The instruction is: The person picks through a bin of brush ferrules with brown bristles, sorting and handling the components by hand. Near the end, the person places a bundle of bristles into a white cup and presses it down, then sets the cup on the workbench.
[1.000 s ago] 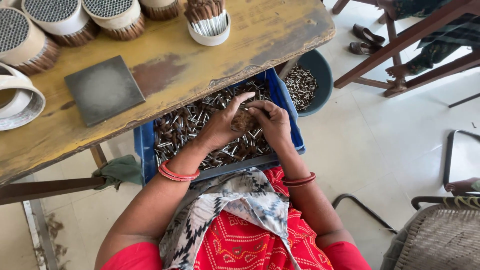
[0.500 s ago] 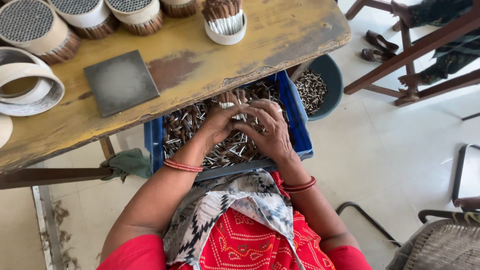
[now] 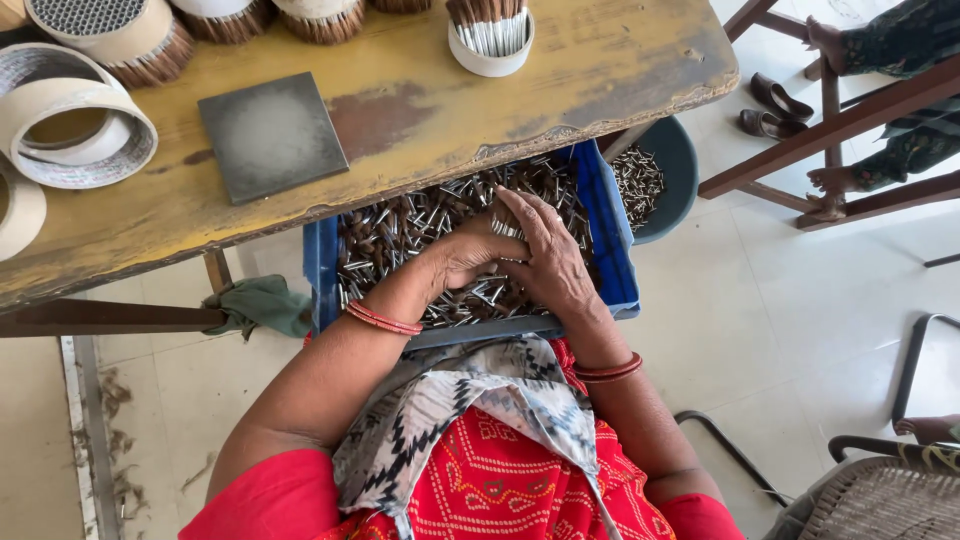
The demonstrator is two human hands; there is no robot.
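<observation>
Both my hands are down in the blue crate (image 3: 618, 240) on my lap, under the near edge of the wooden table (image 3: 420, 130). My left hand (image 3: 465, 255) is cupped around a bunch of small metal sticks (image 3: 400, 230), and my right hand (image 3: 545, 260) lies half open over the same pile, touching the left; a grey square tile (image 3: 270, 135) lies on the table

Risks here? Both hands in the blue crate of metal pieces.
1. The left hand and right hand are bare among the small metal pieces; those could prick or scratch the hands.
2. The blue crate sits on the lap, partly under the wooden table edge; a tilt might spill pieces onto the floor.
3. The cup of sticks stands close above; a raised hand might knock it over.
</observation>
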